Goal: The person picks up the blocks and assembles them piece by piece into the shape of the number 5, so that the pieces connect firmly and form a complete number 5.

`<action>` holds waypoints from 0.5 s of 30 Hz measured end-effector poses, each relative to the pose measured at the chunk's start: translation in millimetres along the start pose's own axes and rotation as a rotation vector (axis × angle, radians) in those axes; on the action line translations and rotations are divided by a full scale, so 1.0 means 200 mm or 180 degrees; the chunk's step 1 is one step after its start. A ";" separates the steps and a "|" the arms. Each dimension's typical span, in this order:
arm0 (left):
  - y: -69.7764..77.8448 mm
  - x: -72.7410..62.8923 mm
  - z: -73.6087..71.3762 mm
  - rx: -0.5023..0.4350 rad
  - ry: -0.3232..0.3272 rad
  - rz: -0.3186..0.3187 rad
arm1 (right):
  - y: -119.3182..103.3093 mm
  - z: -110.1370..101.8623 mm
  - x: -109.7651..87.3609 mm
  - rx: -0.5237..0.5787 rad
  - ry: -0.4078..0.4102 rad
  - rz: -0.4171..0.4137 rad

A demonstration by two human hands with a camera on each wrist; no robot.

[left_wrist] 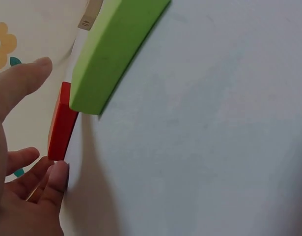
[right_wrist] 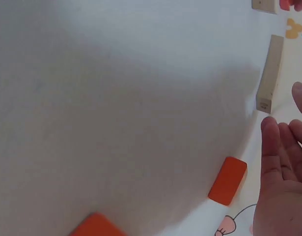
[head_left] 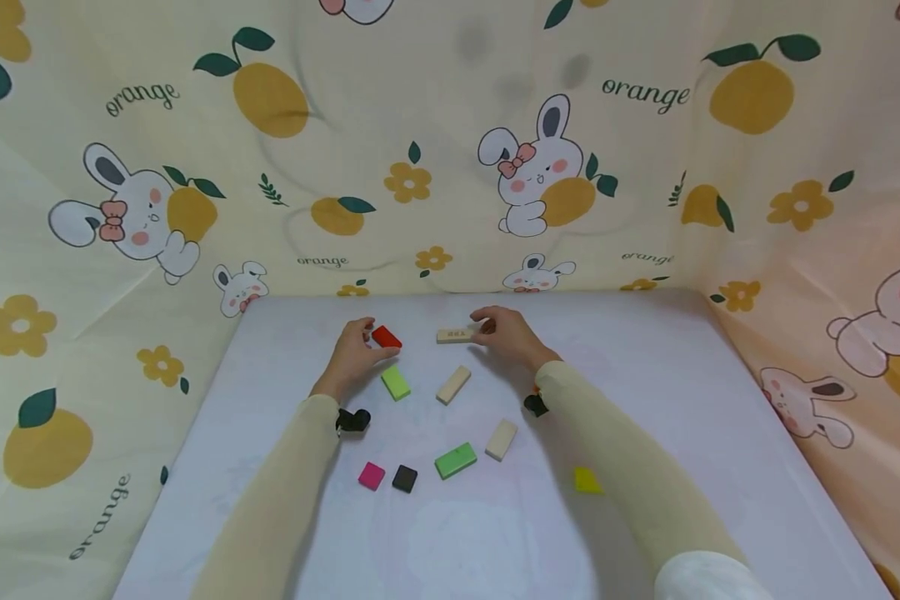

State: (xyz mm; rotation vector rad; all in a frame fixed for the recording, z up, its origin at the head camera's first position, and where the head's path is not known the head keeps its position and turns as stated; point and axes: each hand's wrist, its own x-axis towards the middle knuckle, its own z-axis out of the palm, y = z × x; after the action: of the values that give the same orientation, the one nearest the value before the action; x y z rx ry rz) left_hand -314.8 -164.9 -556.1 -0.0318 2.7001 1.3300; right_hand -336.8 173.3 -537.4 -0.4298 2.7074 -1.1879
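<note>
My left hand (head_left: 352, 354) is at the back left of the table, thumb and fingers spread on either side of a red block (head_left: 387, 337). In the left wrist view the fingertips are right at one end of the red block (left_wrist: 61, 125), and the thumb stands apart from it. A lime green block (head_left: 395, 382) lies just nearer than this hand. My right hand (head_left: 513, 337) is by the right end of a plain wooden block (head_left: 452, 336) with small marks. Its fingertips come close to the wooden block's end (right_wrist: 264, 104) in the right wrist view, with the thumb apart.
Two more wooden blocks (head_left: 453, 385) (head_left: 501, 440) lie mid-table, beside a green block (head_left: 456, 460). Nearer are a pink block (head_left: 371, 476), a black block (head_left: 405, 478) and a yellow block (head_left: 588, 480). Orange blocks (right_wrist: 228, 181) lie near my right wrist. A printed cloth (head_left: 435, 167) hangs behind.
</note>
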 end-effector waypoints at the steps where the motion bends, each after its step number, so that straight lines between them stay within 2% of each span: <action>1: 0.00 0.00 0.00 0.0010 0.0012 0.0016 | 0.00 0.01 0.00 -0.0020 -0.0009 -0.0003; 5: 0.00 0.01 0.02 0.0043 0.0021 0.0037 | 0.00 0.03 0.01 -0.0029 0.0014 0.0057; 12: -0.01 0.02 0.04 0.0063 0.0062 -0.0120 | 0.00 0.07 0.03 -0.0020 0.0001 0.0213; 15: -0.02 0.02 0.03 0.0101 0.0060 -0.0122 | -0.01 0.08 0.04 -0.0087 -0.0021 0.0225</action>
State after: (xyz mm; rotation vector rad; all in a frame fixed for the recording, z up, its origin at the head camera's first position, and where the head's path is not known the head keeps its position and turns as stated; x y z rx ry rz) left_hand -318.6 -161.2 -563.5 -0.0930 2.7214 1.2825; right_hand -340.4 158.5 -547.7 -0.3379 2.7120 -1.1307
